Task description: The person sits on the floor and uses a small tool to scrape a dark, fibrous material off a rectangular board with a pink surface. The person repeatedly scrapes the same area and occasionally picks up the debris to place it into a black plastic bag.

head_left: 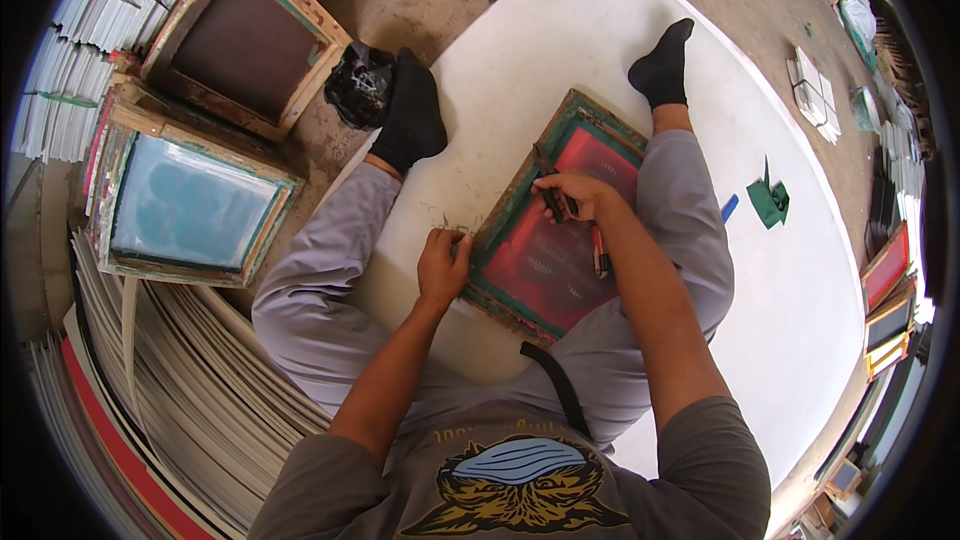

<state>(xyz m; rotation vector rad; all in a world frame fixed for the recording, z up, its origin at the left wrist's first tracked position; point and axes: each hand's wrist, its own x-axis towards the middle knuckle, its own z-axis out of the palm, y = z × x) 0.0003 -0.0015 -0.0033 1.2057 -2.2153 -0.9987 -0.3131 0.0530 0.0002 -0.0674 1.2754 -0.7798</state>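
A screen-printing frame with worn green-brown wood and red mesh lies tilted between my legs on a white sheet. My right hand is closed over its upper left part, round a dark tool that looks like pliers, its tip by the frame's left rail. Under that wrist, a red-and-black handled tool rests over the mesh. My left hand is at the rail's lower left, fingers curled in; what they pinch, if anything, is too small to make out. Thin frayed scraps show beside its fingertips.
Other framed screens, one with blue mesh and one dark, stand at the left, beside a black plastic bag. Long stacked strips fill the lower left. A green scrap and a blue object lie right of my leg.
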